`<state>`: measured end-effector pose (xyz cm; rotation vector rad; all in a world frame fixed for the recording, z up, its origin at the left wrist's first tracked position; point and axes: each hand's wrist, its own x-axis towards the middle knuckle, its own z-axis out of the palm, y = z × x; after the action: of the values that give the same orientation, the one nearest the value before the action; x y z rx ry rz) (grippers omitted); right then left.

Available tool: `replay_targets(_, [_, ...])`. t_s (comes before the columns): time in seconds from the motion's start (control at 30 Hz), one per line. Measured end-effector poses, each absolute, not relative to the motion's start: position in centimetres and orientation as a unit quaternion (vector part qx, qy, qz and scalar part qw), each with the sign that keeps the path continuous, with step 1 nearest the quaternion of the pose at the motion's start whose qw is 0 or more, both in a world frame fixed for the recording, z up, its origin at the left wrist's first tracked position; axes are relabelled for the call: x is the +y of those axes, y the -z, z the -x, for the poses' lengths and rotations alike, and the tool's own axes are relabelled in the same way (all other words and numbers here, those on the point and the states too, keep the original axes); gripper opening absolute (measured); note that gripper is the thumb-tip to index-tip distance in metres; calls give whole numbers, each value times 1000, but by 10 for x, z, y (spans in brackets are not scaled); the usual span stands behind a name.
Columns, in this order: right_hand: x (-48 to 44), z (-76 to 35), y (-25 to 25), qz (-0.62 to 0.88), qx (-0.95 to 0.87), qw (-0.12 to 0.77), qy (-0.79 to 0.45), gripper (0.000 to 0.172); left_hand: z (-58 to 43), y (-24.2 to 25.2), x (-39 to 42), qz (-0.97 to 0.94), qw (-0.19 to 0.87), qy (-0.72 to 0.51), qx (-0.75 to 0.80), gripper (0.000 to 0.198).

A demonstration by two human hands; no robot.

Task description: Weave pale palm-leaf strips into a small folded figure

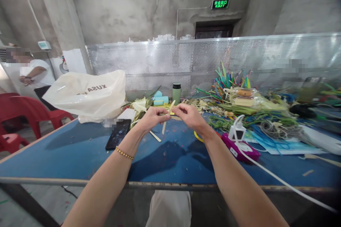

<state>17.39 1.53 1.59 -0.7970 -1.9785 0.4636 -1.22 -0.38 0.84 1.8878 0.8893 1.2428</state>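
Observation:
Above the middle of the blue table, my left hand [155, 116] and my right hand [188, 114] meet fingertip to fingertip. Both are closed in a pinch on a pale yellow-green strip of leaf [172, 105], whose one end points up between them. A narrow strip end [163, 127] hangs below my left fingers. Most of the held part is hidden by my fingers. Another pale strip [155, 136] lies on the table just under my left hand. Behind the hands are a green bottle [176, 94] with a black lid and light blue rolls [160, 100].
A tablet [119, 134] and a large white plastic bag [87, 94] occupy the table's left. At right are a purple power strip [241, 149] with a white cable, coiled cords [277, 129], and heaped leaves and colourful stems [231, 81]. A person [37, 72] stands far left by red chairs [39, 113].

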Motion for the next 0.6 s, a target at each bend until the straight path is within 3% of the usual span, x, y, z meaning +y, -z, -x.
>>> replay_targets(0.3, [13, -167, -13, 310, -786, 467, -260, 22, 8, -8, -6, -720, 359, -459, 377, 24])
replay_targets(0.6, [13, -166, -14, 316, -784, 487, -222, 19, 6, -12, -11, -723, 359, -450, 381, 24])
